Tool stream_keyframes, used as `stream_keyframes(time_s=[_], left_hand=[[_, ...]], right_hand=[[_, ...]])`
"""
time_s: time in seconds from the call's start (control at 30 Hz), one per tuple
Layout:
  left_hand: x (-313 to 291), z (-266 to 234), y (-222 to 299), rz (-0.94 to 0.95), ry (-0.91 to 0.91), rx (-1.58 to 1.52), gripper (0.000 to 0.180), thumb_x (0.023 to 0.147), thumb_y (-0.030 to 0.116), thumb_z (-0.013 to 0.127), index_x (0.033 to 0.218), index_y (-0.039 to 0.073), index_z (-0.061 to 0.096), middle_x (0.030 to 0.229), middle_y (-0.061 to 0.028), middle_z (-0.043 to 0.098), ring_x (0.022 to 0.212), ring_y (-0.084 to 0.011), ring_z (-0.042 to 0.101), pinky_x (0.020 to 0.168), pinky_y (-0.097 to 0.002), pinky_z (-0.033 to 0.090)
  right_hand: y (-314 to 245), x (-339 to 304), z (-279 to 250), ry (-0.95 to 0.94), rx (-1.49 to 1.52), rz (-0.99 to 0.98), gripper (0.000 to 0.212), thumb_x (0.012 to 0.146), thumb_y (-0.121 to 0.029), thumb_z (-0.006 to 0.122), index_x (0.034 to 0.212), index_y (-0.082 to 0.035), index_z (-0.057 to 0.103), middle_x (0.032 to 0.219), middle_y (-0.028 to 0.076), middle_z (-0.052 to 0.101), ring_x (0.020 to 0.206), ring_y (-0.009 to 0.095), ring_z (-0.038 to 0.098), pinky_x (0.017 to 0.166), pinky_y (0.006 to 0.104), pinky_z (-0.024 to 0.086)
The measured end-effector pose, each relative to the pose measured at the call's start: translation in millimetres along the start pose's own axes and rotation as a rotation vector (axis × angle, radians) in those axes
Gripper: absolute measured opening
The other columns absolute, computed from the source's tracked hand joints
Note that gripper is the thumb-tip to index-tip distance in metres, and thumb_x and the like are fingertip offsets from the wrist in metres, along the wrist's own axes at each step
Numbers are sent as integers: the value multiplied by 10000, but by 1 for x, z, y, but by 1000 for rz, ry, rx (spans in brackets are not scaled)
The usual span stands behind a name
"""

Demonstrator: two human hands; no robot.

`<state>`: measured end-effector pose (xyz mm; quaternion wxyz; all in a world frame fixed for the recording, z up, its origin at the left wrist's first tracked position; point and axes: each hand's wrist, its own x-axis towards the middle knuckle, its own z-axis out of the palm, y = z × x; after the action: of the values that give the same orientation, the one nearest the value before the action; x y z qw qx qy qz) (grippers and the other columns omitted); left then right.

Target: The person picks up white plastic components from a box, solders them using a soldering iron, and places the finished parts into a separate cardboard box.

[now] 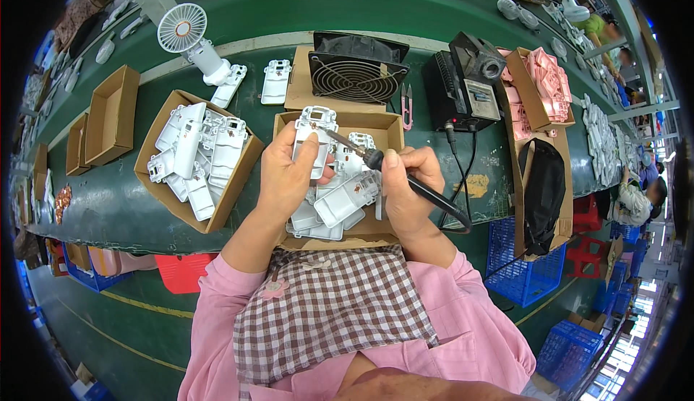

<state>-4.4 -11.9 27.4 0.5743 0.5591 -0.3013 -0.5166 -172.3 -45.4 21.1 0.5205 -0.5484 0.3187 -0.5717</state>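
Note:
In my left hand (pixel 284 173) is a white plastic housing (pixel 312 121), held up over a cardboard box with the thumb across its face. My right hand (pixel 408 188) grips a soldering iron (pixel 426 190) by its dark handle, and its thin tip points left at the upper part of the housing. Whether the tip touches it I cannot tell. Below both hands, the cardboard box (pixel 394 128) holds more white housings (pixel 345 200) in a loose pile. The iron's black cord loops down beside my right wrist.
Left stands another cardboard box (pixel 238 197) of white housings, with a white handheld fan (pixel 183 31) behind it. A black fan with a round grille (pixel 354 79), pink snips (pixel 407 108) and a black soldering station (pixel 473 90) line the back. Pink parts (pixel 549 87) fill a box at right.

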Motion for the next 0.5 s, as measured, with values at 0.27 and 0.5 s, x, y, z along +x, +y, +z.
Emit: stream_keyframes(time_s=[0.27, 0.5], left_hand=[[0, 2, 0, -12, -8, 30, 211, 960, 141, 466, 1113, 26, 553, 769, -86, 634, 545, -103, 603, 484, -222, 508], [-1, 3, 0, -18, -11, 60, 205, 957, 149, 474, 1099, 30, 563, 770, -77, 632, 550, -93, 591, 482, -215, 492]], right_hand=[[1, 1, 0, 15, 56, 11, 172, 877, -31, 623, 794, -40, 473, 667, -19, 482, 578, 20, 376, 511, 193, 319], [0, 1, 0, -4, 43, 11, 173, 882, -38, 623, 794, -39, 474, 673, -17, 490, 580, 18, 376, 512, 194, 318]])
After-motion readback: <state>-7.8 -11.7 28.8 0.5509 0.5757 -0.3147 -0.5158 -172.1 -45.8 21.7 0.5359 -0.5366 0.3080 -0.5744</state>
